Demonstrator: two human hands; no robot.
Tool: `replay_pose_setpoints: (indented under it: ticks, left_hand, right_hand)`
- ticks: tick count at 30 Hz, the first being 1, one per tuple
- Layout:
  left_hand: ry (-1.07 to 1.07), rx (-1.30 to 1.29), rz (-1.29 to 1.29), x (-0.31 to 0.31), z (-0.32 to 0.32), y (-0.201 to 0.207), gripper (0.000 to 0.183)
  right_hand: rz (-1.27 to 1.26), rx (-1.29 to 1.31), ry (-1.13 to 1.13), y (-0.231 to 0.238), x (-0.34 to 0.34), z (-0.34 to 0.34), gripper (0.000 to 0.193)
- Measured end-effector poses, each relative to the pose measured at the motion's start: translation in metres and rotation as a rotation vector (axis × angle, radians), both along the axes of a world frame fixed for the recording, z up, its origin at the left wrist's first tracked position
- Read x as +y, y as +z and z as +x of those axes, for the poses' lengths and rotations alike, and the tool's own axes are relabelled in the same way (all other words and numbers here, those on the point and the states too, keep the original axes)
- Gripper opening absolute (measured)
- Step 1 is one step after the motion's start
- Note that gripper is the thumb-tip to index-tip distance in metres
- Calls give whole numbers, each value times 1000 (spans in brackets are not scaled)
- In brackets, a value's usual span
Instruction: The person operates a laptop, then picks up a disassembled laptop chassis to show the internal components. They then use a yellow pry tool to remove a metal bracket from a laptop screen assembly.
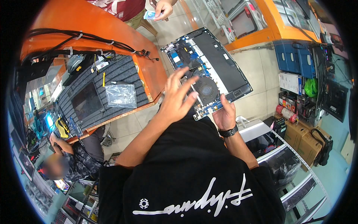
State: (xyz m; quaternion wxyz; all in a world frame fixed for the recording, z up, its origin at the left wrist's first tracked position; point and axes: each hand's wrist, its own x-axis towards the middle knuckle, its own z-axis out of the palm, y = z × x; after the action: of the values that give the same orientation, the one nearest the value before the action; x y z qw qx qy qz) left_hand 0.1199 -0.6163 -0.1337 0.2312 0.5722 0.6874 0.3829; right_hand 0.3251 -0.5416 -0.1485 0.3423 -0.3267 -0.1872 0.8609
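Note:
An opened laptop base [220, 56] is held out in front of me, its inside facing up. A long black battery, a blue circuit board and a round cooling fan [206, 90] show in it. My right hand [225, 115] grips its near edge, the thumb on top by the fan and the fingers underneath. Over the near left part of the base hovers my left hand [180, 96], fingers apart, holding nothing. Whether its fingertips touch the board I cannot tell.
Left stands an orange counter with a grey ribbed mat [89, 74], bearing a clear plastic bag [121, 95] and a dark panel [88, 102]. Someone sits at lower left. Beyond the laptop another person's hand [163, 9] holds small cards. Boxes and a red extinguisher [286, 113] stand right.

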Motion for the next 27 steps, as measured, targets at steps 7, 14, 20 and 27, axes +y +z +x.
replay_pose_setpoints:
  ticks: [7, 14, 20, 27]
  left_hand:
    - [301, -161, 38, -6, -32, -23, 41]
    - [420, -273, -45, -13, -42, -44, 38]
    - [205, 157, -8, 5, -44, -21, 43]
    - [112, 261, -106, 27, -48, -27, 44]
  right_hand:
    - [3, 34, -9, -6, 0, 10, 48]
    - [29, 64, -16, -17, 0, 28, 49]
    - [61, 64, 32, -13, 1, 34, 49]
    - [64, 59, 38, -9, -1, 32, 47]
